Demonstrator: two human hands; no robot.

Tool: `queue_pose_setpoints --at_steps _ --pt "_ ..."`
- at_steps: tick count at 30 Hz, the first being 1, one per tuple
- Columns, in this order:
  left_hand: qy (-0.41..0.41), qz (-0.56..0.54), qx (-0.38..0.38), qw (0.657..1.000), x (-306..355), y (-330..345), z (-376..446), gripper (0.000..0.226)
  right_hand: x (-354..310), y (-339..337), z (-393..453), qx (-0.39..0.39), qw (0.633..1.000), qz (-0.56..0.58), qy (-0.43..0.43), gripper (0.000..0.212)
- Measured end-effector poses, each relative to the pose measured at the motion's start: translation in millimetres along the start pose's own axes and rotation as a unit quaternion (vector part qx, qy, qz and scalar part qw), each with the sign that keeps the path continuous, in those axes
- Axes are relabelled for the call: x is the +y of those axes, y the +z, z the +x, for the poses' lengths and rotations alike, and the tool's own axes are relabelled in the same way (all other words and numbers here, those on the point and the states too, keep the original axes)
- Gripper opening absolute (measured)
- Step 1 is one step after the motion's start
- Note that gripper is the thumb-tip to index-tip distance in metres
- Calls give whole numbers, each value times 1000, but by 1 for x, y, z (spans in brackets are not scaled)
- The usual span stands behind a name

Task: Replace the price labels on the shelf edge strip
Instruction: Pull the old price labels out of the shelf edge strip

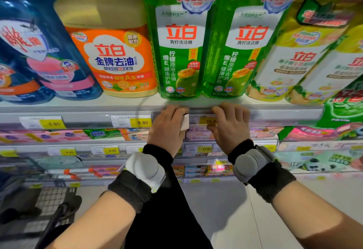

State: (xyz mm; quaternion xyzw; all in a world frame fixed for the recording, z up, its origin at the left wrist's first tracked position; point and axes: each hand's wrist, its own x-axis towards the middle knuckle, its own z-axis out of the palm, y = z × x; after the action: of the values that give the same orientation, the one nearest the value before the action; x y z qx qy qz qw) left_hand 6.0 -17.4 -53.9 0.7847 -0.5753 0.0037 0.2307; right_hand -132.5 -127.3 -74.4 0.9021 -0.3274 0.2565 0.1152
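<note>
Fingers [177, 109] of the left hand [167, 129]: hooked over the top lip of the shelf edge strip [88, 116], folded down on a small white paper slip [185, 121], probably a label.

Fingers [230, 110] of the right hand [230, 125]: curled over the same lip, thumb under the strip; whether they pinch anything, cannot tell.

Price label [204, 120]: yellow-and-white, in the strip between the two hands, partly covered by the right hand. Long axis horizontal along the shelf; printed face outward, toward the aisle. Judged: the hands flank it to work it in or out of the strip.

Neighbouring labels: 9.90 label [131, 121] and 8.90 label [43, 122], seated to the left, same orientation.

Above: two green bottles [208, 52], upright.

Both wrists: padded wristbands [145, 170].
</note>
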Motion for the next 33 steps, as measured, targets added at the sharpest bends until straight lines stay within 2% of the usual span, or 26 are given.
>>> queue_pose_setpoints --at_steps 5,11,18,23,26,29,33 --pt "4 20 -11 1000 -1 1 -2 54 -2 2 -2 2 1000 -22 11 60" --pt "-19 20 -33 999 6 -5 1 43 -6 -8 5 -43 998 -16 32 60" --pt "-49 2 -21 999 14 -15 -2 32 -11 -19 9 -94 994 -24 47 46" --pt "-89 -41 -41 994 14 -24 0 35 -17 -33 20 -154 980 81 99 25" --pt "-101 -69 -56 991 12 -27 -1 36 -17 -42 28 -200 961 142 131 25" --pt "-102 -97 -60 988 11 -29 -2 35 -16 -44 34 -227 949 156 152 24" --pt "-121 -140 -30 982 5 -30 -6 31 -21 -42 32 -208 952 147 172 23"
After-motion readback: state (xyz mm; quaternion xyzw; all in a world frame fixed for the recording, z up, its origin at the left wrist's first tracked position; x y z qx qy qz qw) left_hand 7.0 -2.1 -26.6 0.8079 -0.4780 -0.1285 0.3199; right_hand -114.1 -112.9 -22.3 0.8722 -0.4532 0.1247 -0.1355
